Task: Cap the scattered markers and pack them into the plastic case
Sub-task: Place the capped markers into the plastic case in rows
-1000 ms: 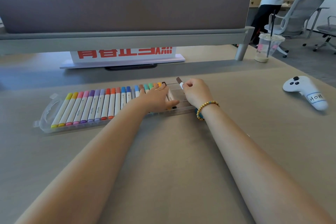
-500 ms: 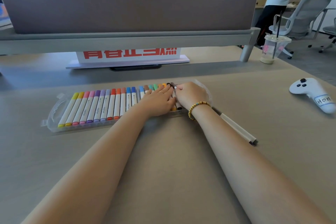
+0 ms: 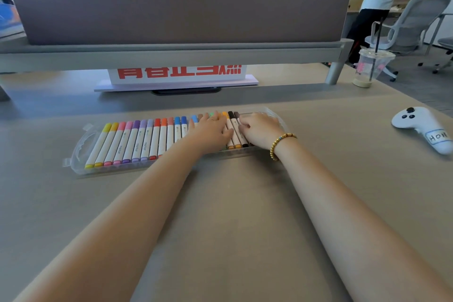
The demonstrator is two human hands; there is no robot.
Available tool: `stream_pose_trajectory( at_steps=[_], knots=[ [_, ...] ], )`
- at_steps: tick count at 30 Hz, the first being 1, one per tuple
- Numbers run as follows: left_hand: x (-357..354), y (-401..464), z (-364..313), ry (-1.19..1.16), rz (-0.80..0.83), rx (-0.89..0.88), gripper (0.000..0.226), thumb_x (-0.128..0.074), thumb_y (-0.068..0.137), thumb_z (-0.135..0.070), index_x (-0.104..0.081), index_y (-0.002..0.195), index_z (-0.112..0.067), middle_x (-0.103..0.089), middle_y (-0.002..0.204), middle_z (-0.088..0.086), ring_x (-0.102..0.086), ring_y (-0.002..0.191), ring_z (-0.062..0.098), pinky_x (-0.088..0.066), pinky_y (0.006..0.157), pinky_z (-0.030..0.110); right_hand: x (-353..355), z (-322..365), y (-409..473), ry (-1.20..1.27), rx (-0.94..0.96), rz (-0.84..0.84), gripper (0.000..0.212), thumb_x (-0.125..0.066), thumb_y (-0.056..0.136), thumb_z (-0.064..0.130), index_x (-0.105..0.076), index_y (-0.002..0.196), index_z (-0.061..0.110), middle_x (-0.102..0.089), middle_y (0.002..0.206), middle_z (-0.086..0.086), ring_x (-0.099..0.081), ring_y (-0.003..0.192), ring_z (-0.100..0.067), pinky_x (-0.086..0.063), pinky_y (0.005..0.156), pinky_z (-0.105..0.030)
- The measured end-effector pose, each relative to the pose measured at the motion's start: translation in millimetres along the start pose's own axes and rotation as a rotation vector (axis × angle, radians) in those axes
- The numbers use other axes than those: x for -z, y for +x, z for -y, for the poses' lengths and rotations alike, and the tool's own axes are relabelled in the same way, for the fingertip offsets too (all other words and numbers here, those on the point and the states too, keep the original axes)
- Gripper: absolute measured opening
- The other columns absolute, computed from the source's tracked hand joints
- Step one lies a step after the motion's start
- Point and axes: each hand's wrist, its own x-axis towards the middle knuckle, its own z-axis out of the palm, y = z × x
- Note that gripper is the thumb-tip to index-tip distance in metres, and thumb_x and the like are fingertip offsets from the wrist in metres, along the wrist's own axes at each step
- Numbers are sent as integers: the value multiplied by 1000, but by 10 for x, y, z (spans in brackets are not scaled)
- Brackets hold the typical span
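A clear plastic case lies open on the desk, holding a row of capped markers from yellow on the left through pink, purple, red and blue to orange, black and brown. My left hand lies flat on the markers right of the middle, fingers spread, and hides several of them. My right hand, with a bead bracelet on its wrist, covers the case's right end. Its curled fingertips press on the brown marker, which lies in the last filled slot.
A white controller with a label lies at the right on the desk. An iced drink cup stands at the back right. A red-lettered sign sits under the grey partition. A person stands by office chairs behind.
My right hand has brought the brown marker down from above the case into the row. The left hand has stayed on the markers. A white pen seen beside my right forearm is out of view now.
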Motion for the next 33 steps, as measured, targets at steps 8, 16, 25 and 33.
stream_pose_trajectory(
  at_steps=[8, 16, 25, 33],
  knots=[
    [-133, 16, -23, 41, -39, 24, 60, -16, 100, -43, 0, 151, -17, 4, 159, 7, 5, 146, 28, -1, 115, 50, 1, -94, -34, 6, 50, 48, 35, -27, 103, 25, -54, 123, 17, -52, 122, -9, -42, 120, -27, -34, 95, -37],
    [-175, 23, 4, 27, -88, 19, 65, -16, 98, -48, -1, 151, -13, 1, 158, 11, 3, 146, 27, -1, 119, 41, 0, -90, -69, -168, 55, 44, 38, -31, 102, 22, -38, 139, 24, -44, 132, -10, -32, 128, -31, -27, 103, -41],
    [-189, 116, -37, 27, -101, 5, 60, -15, 98, -44, -6, 151, -19, -2, 159, 7, 2, 146, 25, 1, 119, 43, -108, -99, -38, -135, -22, 29, 41, -25, 102, 35, -36, 140, 36, -42, 132, -11, -31, 128, -34, -27, 105, -42],
    [-47, -58, -267, -81, -235, -47, 46, -32, 100, -28, -30, 145, -14, -27, 152, 10, -21, 142, 27, -17, 115, 44, 212, -296, -398, 87, -92, -125, 42, -31, 101, 23, -40, 140, 36, -43, 135, -10, -37, 125, -30, -30, 101, -38]
  ],
)
